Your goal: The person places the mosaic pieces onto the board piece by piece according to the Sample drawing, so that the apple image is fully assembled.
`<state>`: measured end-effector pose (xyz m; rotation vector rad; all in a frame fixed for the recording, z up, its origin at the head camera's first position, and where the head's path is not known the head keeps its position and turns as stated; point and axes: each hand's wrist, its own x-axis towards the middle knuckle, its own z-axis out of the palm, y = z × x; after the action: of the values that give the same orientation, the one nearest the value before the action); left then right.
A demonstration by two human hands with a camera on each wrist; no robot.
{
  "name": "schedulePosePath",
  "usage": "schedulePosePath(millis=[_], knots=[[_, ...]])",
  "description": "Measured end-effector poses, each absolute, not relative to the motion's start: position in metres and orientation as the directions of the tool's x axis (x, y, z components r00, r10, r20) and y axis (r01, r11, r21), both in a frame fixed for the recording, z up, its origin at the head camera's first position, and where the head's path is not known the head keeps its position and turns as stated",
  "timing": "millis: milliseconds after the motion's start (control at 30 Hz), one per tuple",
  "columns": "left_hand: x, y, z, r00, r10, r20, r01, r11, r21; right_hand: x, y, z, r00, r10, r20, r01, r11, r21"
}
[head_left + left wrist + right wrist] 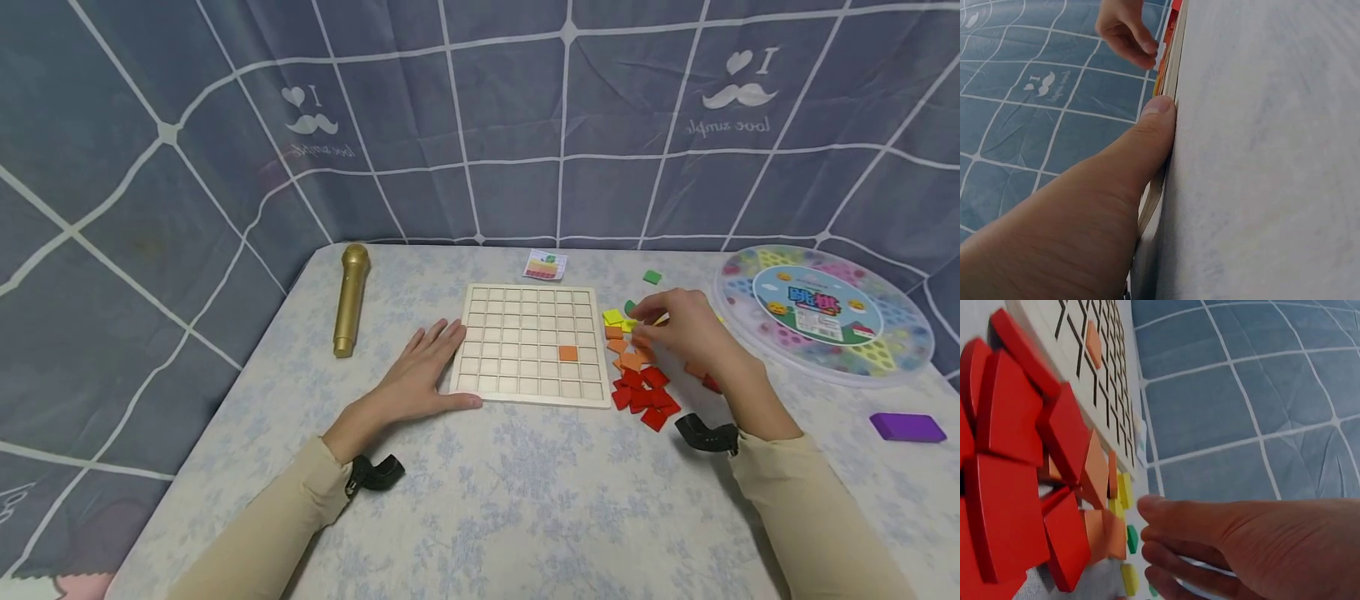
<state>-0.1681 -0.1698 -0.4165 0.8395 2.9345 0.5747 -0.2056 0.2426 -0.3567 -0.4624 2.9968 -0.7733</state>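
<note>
Head view: wooden board (517,342) on the table (487,508), one orange tile (568,353) in a cell; left hand (414,379) against the board's left edge, fingers spread; right hand (686,329), fingers bent, over loose tiles (654,377) right of the board. Left wrist view: thumb at the board's edge. Right wrist view: thumb and fingertips near yellow tiles (1125,490); any pinch, cannot tell.

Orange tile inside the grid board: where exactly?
Head view: the orange tile sits in the lower right part of the pale grid board, one column in from the right edge, left of the loose orange tiles.
</note>
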Motion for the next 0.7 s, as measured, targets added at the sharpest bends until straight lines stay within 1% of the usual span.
schedulePosePath(millis=[133,333,700], knots=[[-0.1674,-0.17,-0.4166,-0.853,0.517,0.07,0.505,0.783,0.363,-0.2076,0.2469,-0.3588,-0.96,-0.279,0.029,-0.26,0.845,-0.468],[-0.1669,-0.1694,-0.4157,-0.849,0.524,0.071,0.51,0.776,0.37,-0.2103,0.2497,-0.3641,-0.972,-0.233,-0.019,-0.198,0.864,-0.464],[-0.1675,-0.1707,-0.4154,-0.852,0.519,0.064,0.504,0.781,0.368,-0.2108,0.2498,-0.3639,-0.976,-0.216,-0.007,-0.186,0.854,-0.486]])
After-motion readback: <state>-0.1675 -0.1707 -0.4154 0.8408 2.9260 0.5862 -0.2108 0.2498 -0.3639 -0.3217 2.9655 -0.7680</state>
